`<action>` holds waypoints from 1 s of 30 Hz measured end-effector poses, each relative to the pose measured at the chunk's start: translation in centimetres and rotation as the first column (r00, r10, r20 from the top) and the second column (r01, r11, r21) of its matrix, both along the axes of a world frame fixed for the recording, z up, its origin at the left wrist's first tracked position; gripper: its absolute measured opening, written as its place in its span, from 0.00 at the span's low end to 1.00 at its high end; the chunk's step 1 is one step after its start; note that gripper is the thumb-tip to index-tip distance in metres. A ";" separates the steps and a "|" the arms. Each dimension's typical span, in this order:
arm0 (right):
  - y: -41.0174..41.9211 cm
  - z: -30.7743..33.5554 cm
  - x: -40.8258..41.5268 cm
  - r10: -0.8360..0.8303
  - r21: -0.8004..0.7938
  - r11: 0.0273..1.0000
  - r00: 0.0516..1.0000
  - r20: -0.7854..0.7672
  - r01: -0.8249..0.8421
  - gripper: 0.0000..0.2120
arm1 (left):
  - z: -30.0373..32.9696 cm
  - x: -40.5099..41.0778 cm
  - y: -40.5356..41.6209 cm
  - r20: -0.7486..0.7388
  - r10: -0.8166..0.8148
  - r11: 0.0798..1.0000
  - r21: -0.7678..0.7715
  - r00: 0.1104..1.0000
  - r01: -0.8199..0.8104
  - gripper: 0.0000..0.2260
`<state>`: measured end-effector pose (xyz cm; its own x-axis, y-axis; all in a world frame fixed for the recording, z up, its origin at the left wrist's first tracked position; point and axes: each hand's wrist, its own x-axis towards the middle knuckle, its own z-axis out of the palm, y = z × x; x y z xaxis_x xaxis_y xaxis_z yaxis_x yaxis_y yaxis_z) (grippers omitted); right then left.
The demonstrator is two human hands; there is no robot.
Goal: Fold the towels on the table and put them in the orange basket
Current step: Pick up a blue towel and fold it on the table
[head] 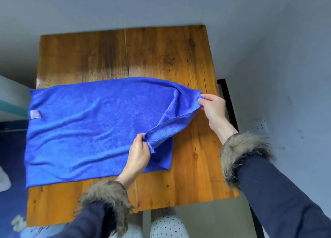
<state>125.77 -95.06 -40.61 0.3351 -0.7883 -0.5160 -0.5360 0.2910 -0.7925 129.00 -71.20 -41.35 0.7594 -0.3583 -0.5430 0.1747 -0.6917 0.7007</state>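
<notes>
Our left grip [138,152] and right grip [213,106] pinched the towel's [89,123] right corners; its blank label [35,114] overhung the desk's [161,58] left edge.

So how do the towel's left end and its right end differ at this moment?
The towel's left end lies flat on the table, overhanging its left edge; the towel's right end is lifted and curling over. The left end is untouched, while the left hand and right hand each pinch a right-end corner. Only the left end shows a pale label. Both are the same blue cloth.
</notes>
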 end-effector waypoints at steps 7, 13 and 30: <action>5.6 3.5 6.3 0.410 -0.377 0.820 0.901 -0.139 -0.431 0.08 | 2.3 3.6 5.0 0.032 0.193 0.980 0.036 0.981 -0.194 0.15; 11.4 6.9 12.6 0.574 -0.490 0.648 0.797 -0.189 -0.582 0.08 | 4.4 7.0 10.9 0.039 0.250 0.968 -0.040 0.967 -0.249 0.01; 29.5 6.0 28.4 0.851 -0.423 0.270 0.420 -0.315 -0.865 0.07 | 1.4 13.6 30.1 -0.056 0.616 0.787 -0.004 0.786 -0.617 0.02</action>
<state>154.18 -65.54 -34.62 0.9643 -0.1604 -0.2105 -0.2591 -0.7342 -0.6275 142.65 -41.08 -39.94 0.7952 0.1651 -0.5835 0.5933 -0.4108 0.6923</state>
